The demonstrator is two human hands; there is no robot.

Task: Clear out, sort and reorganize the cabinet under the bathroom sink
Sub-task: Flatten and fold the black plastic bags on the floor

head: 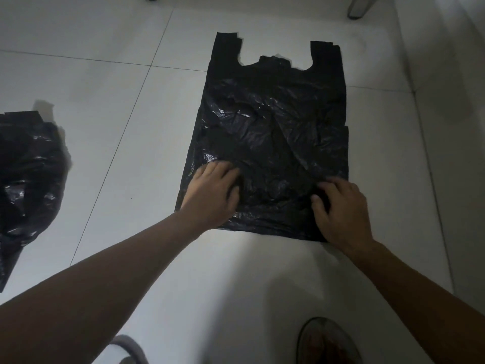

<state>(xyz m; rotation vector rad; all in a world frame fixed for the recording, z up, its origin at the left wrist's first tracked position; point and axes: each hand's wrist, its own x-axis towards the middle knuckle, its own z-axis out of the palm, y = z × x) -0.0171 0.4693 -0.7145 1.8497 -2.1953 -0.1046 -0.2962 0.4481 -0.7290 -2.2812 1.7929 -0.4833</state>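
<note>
A black plastic carrier bag (pixel 273 122) lies spread flat on the white tiled floor, its two handles pointing away from me. My left hand (pixel 212 193) rests on the bag's near left corner, fingers laid over the plastic. My right hand (pixel 341 208) sits on the near right corner; its fingers are curled and appear to pinch a fold of the plastic.
A crumpled heap of black plastic bags (pixel 26 179) lies at the left edge. A metal furniture leg (pixel 359 7) stands at the top right. A round drain cover (pixel 328 342) sits in the floor near me, and a grey curved object (pixel 128 348) shows at the bottom.
</note>
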